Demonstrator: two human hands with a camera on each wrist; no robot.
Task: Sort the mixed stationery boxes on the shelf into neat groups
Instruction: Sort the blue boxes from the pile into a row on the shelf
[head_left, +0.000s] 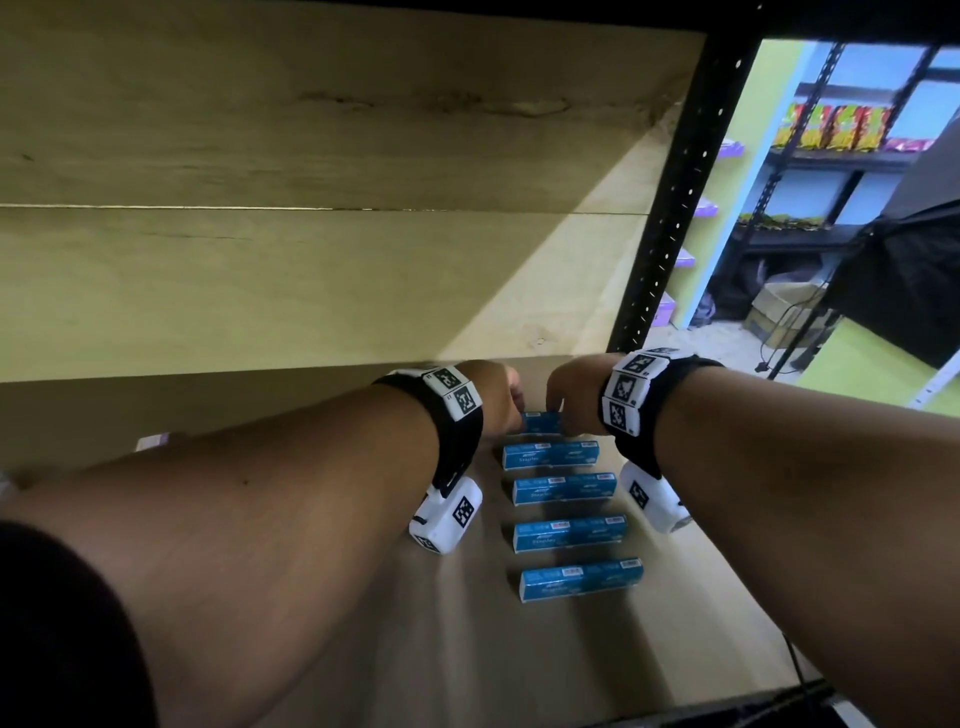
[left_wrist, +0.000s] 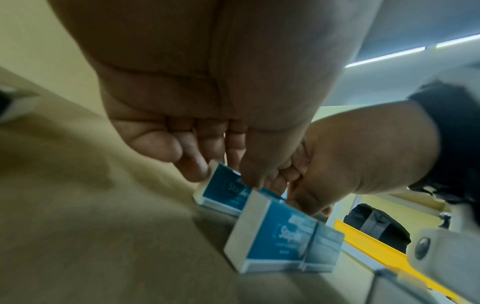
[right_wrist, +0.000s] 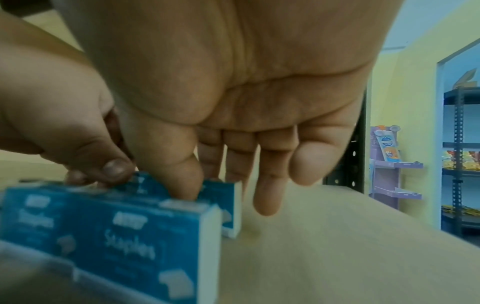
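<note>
Several blue staples boxes lie in a column on the wooden shelf board (head_left: 363, 623), long sides facing me. Both hands meet at the farthest box (head_left: 540, 422). My left hand (head_left: 514, 415) pinches its left end, with fingertips (left_wrist: 200, 170) on the end of the box (left_wrist: 221, 189) and the thumb at its front. My right hand (head_left: 558, 421) pinches the right end; in the right wrist view the thumb presses on that box (right_wrist: 228, 205) and the fingers curl behind it. The second box (head_left: 550, 454) lies just nearer, untouched. The wrists hide most of the farthest box.
A black perforated upright (head_left: 675, 208) stands at the shelf's right edge, close to my right wrist. A small pale box (head_left: 153, 441) lies far left, partly behind my left forearm. The wooden back panel (head_left: 311, 286) rises just behind the hands. Another rack (head_left: 831, 130) with snack packs stands across the room.
</note>
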